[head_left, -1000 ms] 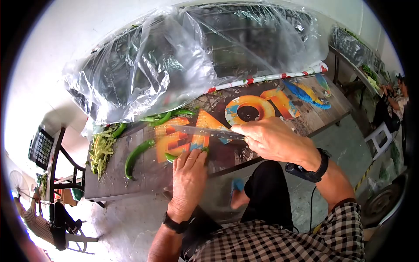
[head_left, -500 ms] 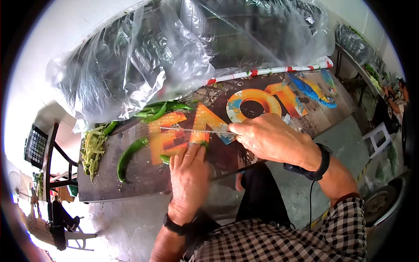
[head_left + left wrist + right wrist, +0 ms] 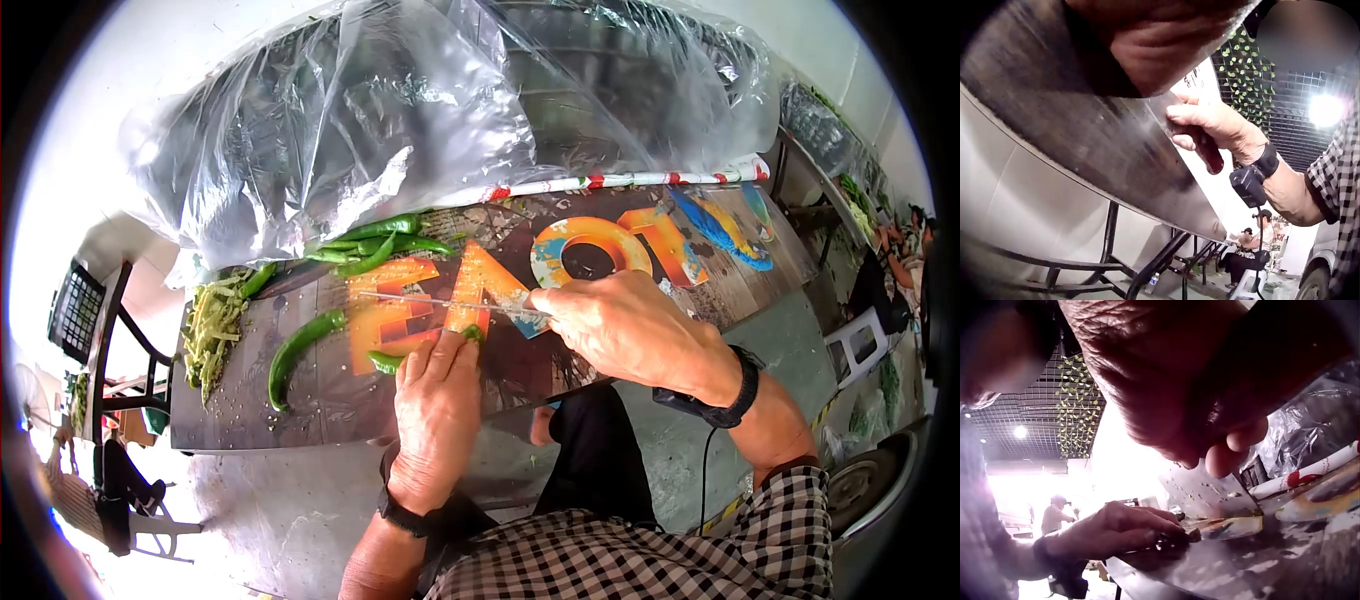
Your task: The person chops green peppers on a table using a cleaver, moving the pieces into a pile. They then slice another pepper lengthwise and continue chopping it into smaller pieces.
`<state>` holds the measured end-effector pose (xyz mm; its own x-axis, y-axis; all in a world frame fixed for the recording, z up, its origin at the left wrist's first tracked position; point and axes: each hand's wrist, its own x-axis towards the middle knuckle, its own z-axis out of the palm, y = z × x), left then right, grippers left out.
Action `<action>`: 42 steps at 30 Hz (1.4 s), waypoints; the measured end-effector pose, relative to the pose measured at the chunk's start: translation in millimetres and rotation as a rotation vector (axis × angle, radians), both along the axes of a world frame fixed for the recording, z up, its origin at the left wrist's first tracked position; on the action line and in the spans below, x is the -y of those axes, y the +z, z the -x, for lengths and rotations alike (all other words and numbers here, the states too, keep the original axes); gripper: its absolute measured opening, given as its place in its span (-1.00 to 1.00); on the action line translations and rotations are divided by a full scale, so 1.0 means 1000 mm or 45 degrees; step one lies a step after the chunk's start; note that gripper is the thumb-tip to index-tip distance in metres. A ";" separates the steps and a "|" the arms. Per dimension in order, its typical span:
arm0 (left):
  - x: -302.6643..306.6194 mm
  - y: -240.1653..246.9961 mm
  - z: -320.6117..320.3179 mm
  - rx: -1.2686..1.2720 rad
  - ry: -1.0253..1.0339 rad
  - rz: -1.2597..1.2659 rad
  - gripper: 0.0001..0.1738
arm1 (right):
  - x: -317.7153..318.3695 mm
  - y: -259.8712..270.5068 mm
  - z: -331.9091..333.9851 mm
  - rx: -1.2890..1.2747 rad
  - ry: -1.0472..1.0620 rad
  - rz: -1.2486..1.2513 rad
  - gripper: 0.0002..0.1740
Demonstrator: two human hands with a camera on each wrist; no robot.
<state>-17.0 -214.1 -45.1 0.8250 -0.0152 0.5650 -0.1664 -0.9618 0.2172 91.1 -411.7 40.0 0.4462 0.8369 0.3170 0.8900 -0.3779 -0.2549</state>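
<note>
Gripping knife (image 3: pixel 430 301) in palm-down right hand (image 3: pixel 625 325), apparently pinching green chili (image 3: pixel 384 362) under left hand (image 3: pixel 438 410); showing knife more edge-on than earlier.

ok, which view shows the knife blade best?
Right wrist: it shows the blade broad side on, with bits stuck to it. Head has it nearly edge-on, a thin line out from the right hand. Left wrist mostly shows the dark red handle; little blade can be made out.
</note>
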 end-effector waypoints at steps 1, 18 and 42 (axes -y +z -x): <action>0.000 0.002 0.000 -0.008 0.003 -0.007 -0.65 | -0.001 0.001 0.003 -0.008 0.009 -0.004 -0.89; -0.003 0.000 0.001 0.041 -0.038 0.101 -0.68 | -0.010 0.004 0.002 -0.100 0.049 0.147 -0.89; 0.002 -0.003 0.000 0.108 -0.027 0.187 -0.71 | -0.007 -0.005 0.000 0.038 -0.033 0.121 -0.86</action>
